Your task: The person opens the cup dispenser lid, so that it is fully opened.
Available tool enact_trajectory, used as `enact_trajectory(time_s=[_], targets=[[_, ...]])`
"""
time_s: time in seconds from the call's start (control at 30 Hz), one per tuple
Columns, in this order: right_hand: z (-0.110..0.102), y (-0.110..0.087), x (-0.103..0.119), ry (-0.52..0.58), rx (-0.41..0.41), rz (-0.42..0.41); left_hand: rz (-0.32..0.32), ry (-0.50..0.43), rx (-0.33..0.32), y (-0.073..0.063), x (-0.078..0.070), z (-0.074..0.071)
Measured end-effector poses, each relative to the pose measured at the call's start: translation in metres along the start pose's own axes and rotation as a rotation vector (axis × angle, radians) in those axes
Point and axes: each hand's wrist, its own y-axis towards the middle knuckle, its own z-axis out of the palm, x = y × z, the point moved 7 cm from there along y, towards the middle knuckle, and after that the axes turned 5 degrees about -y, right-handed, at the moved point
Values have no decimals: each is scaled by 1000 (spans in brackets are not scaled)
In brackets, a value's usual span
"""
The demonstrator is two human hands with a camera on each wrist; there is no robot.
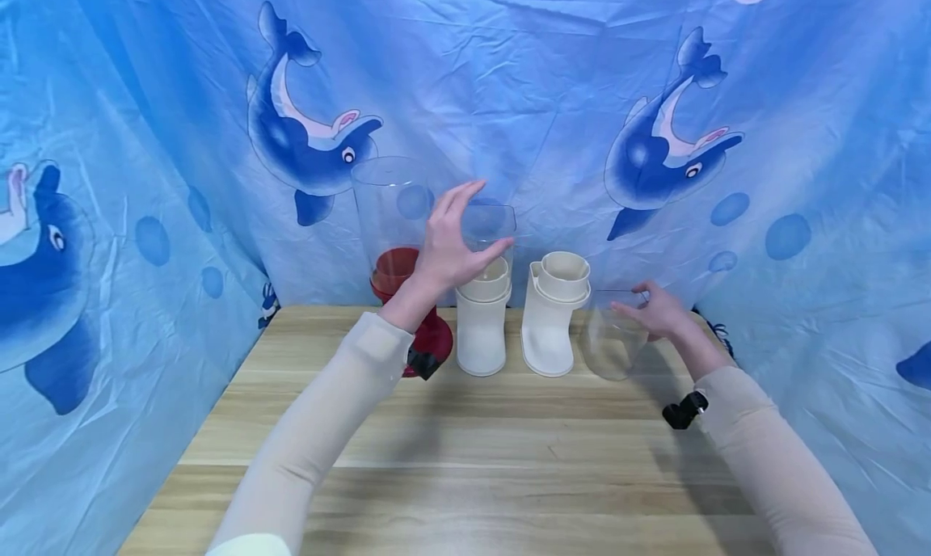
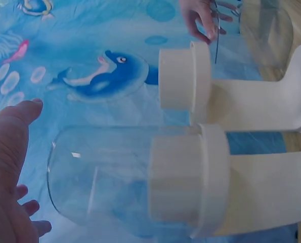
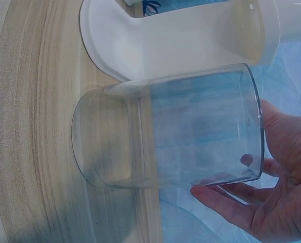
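Two white boot-shaped stands, a middle one (image 1: 482, 334) and a right one (image 1: 549, 330), stand upright side by side. A clear cylinder (image 2: 94, 177) sits over the collar of the middle stand. My left hand (image 1: 454, 245) is beside that cylinder's top, thumb and fingers spread apart and holding nothing. Right of the stands, another clear cylinder (image 3: 190, 131) stands on the table. My right hand (image 1: 658, 309) holds it near its upper rim, thumb on one side and fingers on the other. The right stand's collar (image 1: 565, 275) is bare.
A red stand (image 1: 435, 338) with a tall clear cylinder (image 1: 389, 196) on top stands at the left, partly behind my left forearm. The wooden table (image 1: 494, 467) reaches back to a blue dolphin-print curtain (image 1: 480, 71), which also hangs at both sides.
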Motion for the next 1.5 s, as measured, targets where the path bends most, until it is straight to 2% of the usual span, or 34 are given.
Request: enact_trajectory(time_s=[0.17, 0.4, 0.67, 0.8, 0.93, 1.1, 1.2, 1.33, 1.5], targets=[[-2, -2, -2, -9, -6, 13, -76, -25, -12, -14, 20, -4], [-2, -4, -2, -14, -10, 16, -173, -50, -26, -39, 41, 2], [-2, -5, -1, -2, -13, 13, -281, -83, -2, -72, 61, 20], [-1, -5, -1, -6, -17, 13, -313, -88, 5, -85, 69, 31], [0, -4, -3, -13, -20, 18, -372, -83, 33, -96, 80, 43], [1, -3, -5, -22, -23, 28, -431, -99, 33, -105, 93, 51], [1, -3, -3, -25, -24, 23, -448, -160, 9, -108, 100, 54], [0, -3, -1, -27, -23, 14, -452, -248, -17, -110, 104, 57], [-2, -3, 1, -15, -3, 10, -449, -284, -33, -111, 106, 60]])
